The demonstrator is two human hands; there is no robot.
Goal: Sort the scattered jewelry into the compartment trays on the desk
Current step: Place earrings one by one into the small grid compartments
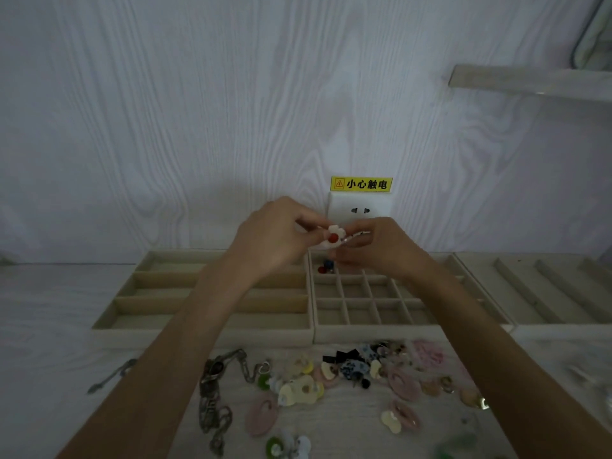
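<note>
Both hands are raised above the trays and meet over a white flower-shaped earring with red beads. My left hand pinches it from the left and my right hand pinches it from the right. Below them lies a beige grid tray with many small square cells; red and blue pieces sit in a far-left cell. A beige tray with long rows lies to its left. Scattered jewelry covers the desk in front of the trays: pink, yellow and green earrings and a metal chain.
A third beige tray with ridged bars sits at the right. A wall socket with a yellow warning label is behind my hands. A thin metal piece lies on the desk at the left. A shelf juts out upper right.
</note>
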